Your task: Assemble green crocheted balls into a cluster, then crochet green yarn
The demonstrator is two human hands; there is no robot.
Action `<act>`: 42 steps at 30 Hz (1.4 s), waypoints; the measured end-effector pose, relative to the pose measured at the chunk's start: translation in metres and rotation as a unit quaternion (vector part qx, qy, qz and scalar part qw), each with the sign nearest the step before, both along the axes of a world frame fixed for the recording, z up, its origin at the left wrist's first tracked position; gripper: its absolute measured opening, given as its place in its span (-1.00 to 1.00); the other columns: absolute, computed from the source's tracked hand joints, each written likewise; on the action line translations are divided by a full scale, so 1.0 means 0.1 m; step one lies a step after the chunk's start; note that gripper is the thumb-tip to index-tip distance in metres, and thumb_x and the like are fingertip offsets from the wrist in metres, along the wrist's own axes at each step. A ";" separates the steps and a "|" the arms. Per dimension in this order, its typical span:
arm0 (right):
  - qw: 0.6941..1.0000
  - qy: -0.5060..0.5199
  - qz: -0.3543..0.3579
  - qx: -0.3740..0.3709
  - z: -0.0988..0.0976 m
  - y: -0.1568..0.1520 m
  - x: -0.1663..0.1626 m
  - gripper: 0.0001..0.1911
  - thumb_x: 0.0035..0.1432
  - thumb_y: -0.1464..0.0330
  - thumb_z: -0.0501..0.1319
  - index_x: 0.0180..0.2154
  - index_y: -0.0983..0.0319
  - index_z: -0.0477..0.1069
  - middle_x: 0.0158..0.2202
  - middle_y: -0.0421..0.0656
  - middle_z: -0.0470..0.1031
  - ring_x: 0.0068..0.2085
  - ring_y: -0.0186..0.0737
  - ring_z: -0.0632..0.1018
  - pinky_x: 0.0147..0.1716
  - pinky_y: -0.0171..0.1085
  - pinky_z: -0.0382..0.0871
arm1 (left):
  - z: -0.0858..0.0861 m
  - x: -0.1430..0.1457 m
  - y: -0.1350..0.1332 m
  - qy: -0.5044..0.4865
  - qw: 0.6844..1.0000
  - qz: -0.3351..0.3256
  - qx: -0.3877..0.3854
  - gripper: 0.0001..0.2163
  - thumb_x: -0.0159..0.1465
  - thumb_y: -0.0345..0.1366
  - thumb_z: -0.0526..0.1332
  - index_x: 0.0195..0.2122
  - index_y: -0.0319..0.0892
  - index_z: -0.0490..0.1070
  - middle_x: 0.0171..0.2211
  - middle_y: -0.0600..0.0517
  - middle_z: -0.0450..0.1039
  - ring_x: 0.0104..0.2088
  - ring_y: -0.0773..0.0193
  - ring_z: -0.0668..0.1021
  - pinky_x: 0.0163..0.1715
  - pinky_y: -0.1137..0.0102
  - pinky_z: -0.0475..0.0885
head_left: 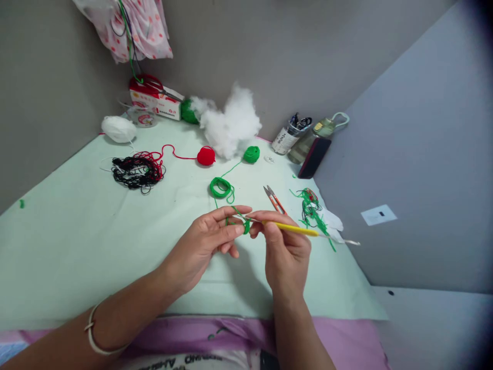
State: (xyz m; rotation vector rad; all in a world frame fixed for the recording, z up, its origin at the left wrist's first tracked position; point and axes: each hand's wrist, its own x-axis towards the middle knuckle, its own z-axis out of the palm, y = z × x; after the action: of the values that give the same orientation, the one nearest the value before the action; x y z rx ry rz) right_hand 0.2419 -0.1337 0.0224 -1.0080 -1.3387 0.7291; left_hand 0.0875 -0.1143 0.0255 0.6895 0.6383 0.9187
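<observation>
My left hand (210,239) pinches a small piece of green crochet work (247,226) between thumb and fingers, with green yarn looped over the fingers. In my right hand (285,249) is a crochet hook with a yellow handle (296,228), held like a pencil; its front end meets the green piece. The hook's bare metal far end sticks out to the right. From my left hand the yarn runs back to a loose green coil (221,188) and on to a green yarn ball (251,154). Orange-handled thread snips (276,199) lie just beyond my right hand.
White stuffing (231,123) and a red yarn ball (206,155) sit toward the back. Tangled black yarn (134,172) and a white ball (118,129) lie left. Yarn scraps (314,213), a phone (315,157), a bottle (302,146) and a pen cup (285,137) stand right, by the wall.
</observation>
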 end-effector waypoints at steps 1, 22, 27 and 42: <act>1.000 0.017 0.009 -0.009 0.00 0.00 0.01 -0.82 0.36 0.35 0.18 -0.19 0.18 0.58 -0.24 -0.12 0.62 -0.38 -0.30 0.55 -0.35 -0.24 0.51 | 0.01 -0.01 0.00 0.003 1.000 0.000 -0.002 -0.68 0.19 -0.27 0.41 -0.01 -0.12 0.59 -0.38 0.13 0.38 -0.57 0.52 0.18 -0.47 0.50 0.37; 0.998 0.049 0.005 0.025 0.02 -0.03 -0.01 -0.79 0.37 0.38 0.16 -0.20 0.14 0.59 -0.26 -0.14 0.57 -0.39 -0.31 0.54 -0.41 -0.26 0.48 | 0.00 0.00 -0.01 -0.047 0.997 0.010 -0.052 -0.70 0.21 -0.33 0.42 -0.02 -0.16 0.58 -0.55 0.21 0.18 -0.59 0.54 0.14 -0.51 0.59 0.32; 0.999 0.049 0.019 -0.008 -0.04 -0.02 -0.02 -0.81 0.36 0.35 0.20 -0.18 0.13 0.62 -0.20 -0.12 0.61 -0.33 -0.29 0.56 -0.36 -0.26 0.46 | 0.00 0.04 -0.03 -0.034 0.999 -0.001 -0.016 -0.70 0.22 -0.33 0.40 0.00 -0.15 0.56 -0.39 0.14 0.36 -0.57 0.55 0.20 -0.49 0.55 0.38; 0.984 0.161 0.048 -0.058 -0.02 0.01 -0.02 -0.81 0.37 0.32 0.20 -0.22 0.15 0.61 -0.25 -0.17 0.62 -0.36 -0.35 0.59 -0.33 -0.30 0.50 | -0.02 -0.01 0.00 -0.002 0.999 0.041 0.009 -0.77 0.23 -0.25 0.40 -0.08 -0.07 0.60 -0.24 0.11 0.41 -0.47 0.53 0.38 -0.37 0.52 0.43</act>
State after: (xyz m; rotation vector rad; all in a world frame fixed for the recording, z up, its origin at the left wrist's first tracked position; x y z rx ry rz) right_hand 0.2395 -0.1324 0.0202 -0.8767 -1.0769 1.0078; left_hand 0.0869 -0.1144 0.0238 0.6813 0.6606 1.0030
